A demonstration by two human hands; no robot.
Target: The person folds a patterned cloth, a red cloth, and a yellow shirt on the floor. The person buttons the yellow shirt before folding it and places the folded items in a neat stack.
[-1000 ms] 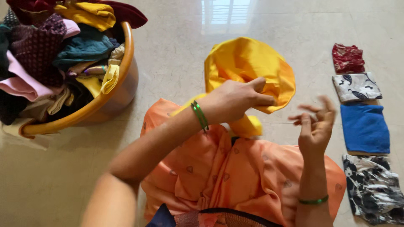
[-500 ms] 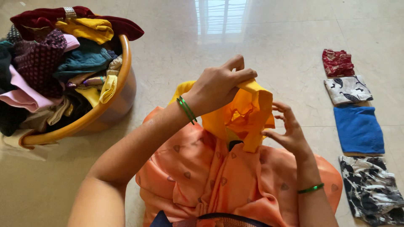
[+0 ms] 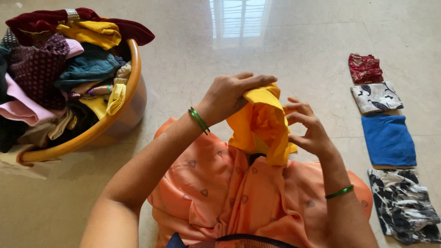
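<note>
Person seated on floor, orange skirt (image 3: 239,193) over lap. Yellow cloth (image 3: 259,126) held above lap, bunched, creased, plain bright yellow, hanging down to skirt. Left hand (image 3: 229,94) clamped on cloth's top edge, green bangles at wrist. Right hand (image 3: 308,128) beside cloth, fingers curled, half open, touching its side; grip not clear. Folded cloths (image 3: 388,138) in row on floor at right. Tub (image 3: 117,115) heaped w/ mixed clothes, far left.
</note>
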